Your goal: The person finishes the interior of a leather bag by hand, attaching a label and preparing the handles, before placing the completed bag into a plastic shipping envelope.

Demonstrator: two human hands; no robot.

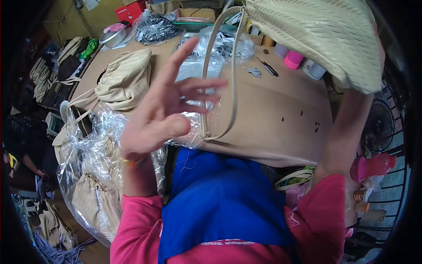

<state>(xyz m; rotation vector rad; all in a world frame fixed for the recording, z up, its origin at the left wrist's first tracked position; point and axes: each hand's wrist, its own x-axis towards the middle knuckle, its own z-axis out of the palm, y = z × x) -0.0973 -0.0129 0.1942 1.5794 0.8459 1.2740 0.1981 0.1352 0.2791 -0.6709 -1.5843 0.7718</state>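
A cream woven bag [316, 37] is raised at the upper right, its long thin strap [234, 79] hanging in a loop over the table. My right forearm [345, 125] reaches up behind the bag and my right hand holds it up; the bag hides most of the fingers. Left of the strap, my left hand [160, 105] is open in the air, fingers spread and slightly blurred, with nothing in it. Another cream woven bag [125, 79] lies gathered on the table [272, 119] to the left.
Clear plastic bags [99, 176] with cream bags inside fill the left side. Toward the back are plastic-wrapped packets [156, 28], small snips [268, 67], a pink container [292, 59] and a white bowl [113, 37]. A black fan [378, 125] stands at the right. Another person [26, 145] is at far left.
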